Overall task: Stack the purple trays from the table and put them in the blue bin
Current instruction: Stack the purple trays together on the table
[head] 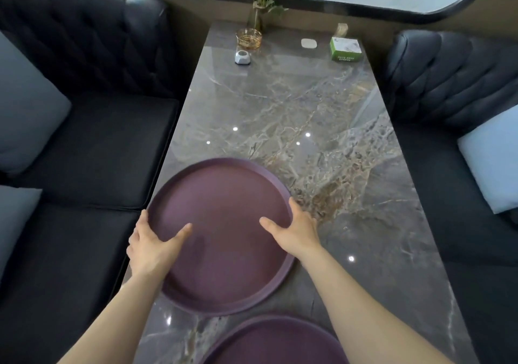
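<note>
A round purple tray [221, 232] sits at the near left part of the marble desk [322, 128], its left rim reaching out to the desk's left edge. Both hands hold it by opposite sides. The left hand [151, 247] clasps the left rim, thumb lying inward across the tray's flat inside and fingers curled out of sight beyond the edge. The right hand [294, 230] takes the right rim the same way, thumb pointing inward on the surface, fingers wrapped over the outer edge. Each grip is thus pinching the tray's rim between thumb and fingers. Whether the tray is lifted or resting on the desk cannot be told.

A second purple tray [276, 341] lies nearer the person, at the bottom of the view between the two forearms, partly cut off by the frame and just apart from the first.

At the far end of the desk stand a glass ashtray [249, 38], a small white and grey gadget [242, 57], a flat white pad [309, 43], a green and white box [345, 49] and a plant in a glass vase [262, 7]. Dark padded sofas [92, 150] flank the desk on both sides, with pale cushions [26, 105] on them.
</note>
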Motion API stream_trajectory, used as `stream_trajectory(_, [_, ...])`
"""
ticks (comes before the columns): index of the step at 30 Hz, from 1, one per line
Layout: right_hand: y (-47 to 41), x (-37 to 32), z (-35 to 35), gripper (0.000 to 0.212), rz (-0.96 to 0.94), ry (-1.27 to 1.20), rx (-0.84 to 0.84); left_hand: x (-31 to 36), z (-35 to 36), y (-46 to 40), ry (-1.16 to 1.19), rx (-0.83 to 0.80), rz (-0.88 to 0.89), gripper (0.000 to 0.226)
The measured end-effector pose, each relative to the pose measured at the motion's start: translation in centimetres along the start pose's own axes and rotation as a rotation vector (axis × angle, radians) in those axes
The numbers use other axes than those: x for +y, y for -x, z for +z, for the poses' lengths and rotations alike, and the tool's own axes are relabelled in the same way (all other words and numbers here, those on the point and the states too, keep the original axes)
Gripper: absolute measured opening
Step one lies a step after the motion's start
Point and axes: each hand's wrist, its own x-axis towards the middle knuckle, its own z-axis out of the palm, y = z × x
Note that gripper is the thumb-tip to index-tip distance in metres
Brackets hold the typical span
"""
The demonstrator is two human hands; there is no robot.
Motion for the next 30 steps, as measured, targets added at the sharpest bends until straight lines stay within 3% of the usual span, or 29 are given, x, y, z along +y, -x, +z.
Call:
stream_trajectory(6, [0.0, -0.3, -1.0, 0.106, 0.021, -0.115, 0.049, -0.2, -1.0, -0.1, 0.199, -0.051, -0.034, 0.116])
stream_trajectory(17, [10.0, 0.9, -5.1, 0.093, 0.045, -0.125, 0.298, 1.0, -4.4, 6.9, 0.414, -0.043, 0.172, 0.100])
stream_trajectory(24, [21.8, 8.0, -3.8, 0.084, 0.160, -0.076, 0.402, -5.2, -6.5, 14.9, 0.434, -0.159, 0.149, 0.101])
stream_trajectory(30, [29.7, 14.3, -0.5, 0.081, 0.299, -0.074, 0.421, -10.8, -6.8, 20.8, 0.401, -0.272, 0.059, 0.083])
